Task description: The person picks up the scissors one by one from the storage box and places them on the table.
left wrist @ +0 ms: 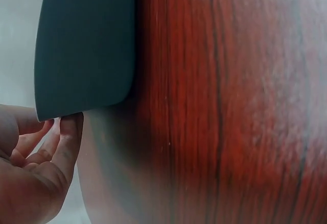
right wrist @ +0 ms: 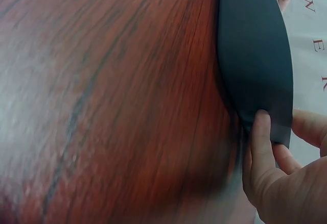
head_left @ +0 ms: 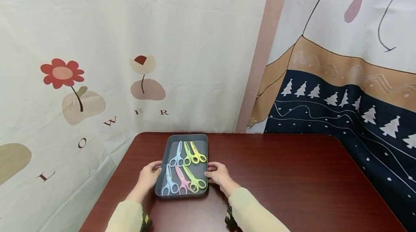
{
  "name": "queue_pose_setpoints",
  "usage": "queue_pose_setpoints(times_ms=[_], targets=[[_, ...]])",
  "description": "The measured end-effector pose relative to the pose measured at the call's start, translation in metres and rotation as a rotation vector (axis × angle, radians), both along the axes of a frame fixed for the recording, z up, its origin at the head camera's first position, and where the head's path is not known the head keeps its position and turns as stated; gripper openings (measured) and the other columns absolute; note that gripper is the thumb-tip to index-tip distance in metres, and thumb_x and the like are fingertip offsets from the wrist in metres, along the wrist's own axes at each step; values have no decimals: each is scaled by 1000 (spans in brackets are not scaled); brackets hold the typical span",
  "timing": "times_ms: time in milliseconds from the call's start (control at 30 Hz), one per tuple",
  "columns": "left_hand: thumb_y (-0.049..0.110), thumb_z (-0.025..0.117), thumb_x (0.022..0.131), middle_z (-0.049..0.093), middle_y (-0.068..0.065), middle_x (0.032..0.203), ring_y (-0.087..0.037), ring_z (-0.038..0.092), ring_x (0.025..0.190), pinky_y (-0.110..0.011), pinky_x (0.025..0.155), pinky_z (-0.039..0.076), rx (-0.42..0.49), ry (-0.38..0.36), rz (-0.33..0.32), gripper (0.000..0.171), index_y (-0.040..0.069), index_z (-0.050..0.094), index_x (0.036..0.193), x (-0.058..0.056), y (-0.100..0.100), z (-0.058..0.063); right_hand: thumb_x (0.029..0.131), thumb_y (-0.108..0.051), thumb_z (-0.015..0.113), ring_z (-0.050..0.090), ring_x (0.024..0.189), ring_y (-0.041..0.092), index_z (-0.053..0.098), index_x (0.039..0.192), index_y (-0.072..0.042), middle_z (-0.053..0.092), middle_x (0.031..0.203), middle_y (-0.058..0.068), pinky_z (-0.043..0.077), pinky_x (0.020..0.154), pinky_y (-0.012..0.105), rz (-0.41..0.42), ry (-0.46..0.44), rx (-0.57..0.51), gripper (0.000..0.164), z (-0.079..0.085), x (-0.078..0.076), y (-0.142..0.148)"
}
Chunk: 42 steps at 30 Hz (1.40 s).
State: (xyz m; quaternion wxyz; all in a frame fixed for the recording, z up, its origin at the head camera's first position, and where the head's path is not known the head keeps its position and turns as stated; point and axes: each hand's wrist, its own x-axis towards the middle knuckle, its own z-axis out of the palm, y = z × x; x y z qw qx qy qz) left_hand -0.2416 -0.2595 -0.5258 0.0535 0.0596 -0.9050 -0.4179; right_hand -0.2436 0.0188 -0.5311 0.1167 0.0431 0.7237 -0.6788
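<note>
A dark grey rectangular tray (head_left: 187, 138) holds several small scissors. The far row has blue scissors (head_left: 178, 152), green scissors (head_left: 186, 149) and yellow scissors (head_left: 194, 148). Nearer lie blue scissors (head_left: 169, 176), pink scissors (head_left: 181, 175) and green scissors (head_left: 188, 173). On the tray's left side, my left hand (head_left: 148, 177) grips the rim. My right hand (head_left: 221, 176) holds the opposite side, thumb at the rim and fingers against the outer wall. Both wrist views show the tray's outer wall (left wrist: 87, 45) beside the fingers; the scissors are hidden there.
The tray is over the left part of a dark red wood-grain table (head_left: 286, 174). A pale printed cloth (head_left: 201, 44) hangs behind the table's far edge, and a navy tree-patterned cloth (head_left: 325, 112) hangs to the right.
</note>
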Motion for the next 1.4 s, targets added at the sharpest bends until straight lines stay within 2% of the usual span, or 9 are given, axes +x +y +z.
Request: queue_pose_setpoints(times_ms=[300,700,1133,1400], targets=[[5,55,91,64,-25,112,-37,64,101,-43,82,54,2,8,-11,31,-3,59,121,0,10,-2,81,3,67,62,76,16,53,125,7,60,105,21,57,68,37,9,4,5,46,1,2,13],[5,57,91,67,-22,107,-34,66,96,-40,79,55,28,25,-8,29,-1,62,118,-1,29,0,81,2,67,62,78,17,51,125,10,59,107,23,57,68,37,26,15,24,47,3,5,33],[4,58,90,67,-21,105,-34,67,96,-40,79,55,35,44,-10,28,-2,63,117,2,44,-6,81,3,66,61,75,15,51,123,11,58,104,21,57,67,39,41,13,37,46,1,8,47],[3,57,90,67,-22,104,-34,67,94,-40,77,56,37,60,-14,27,-3,64,116,0,52,-8,81,2,66,62,78,17,50,123,11,58,106,22,57,67,38,43,7,26,47,3,9,54]])
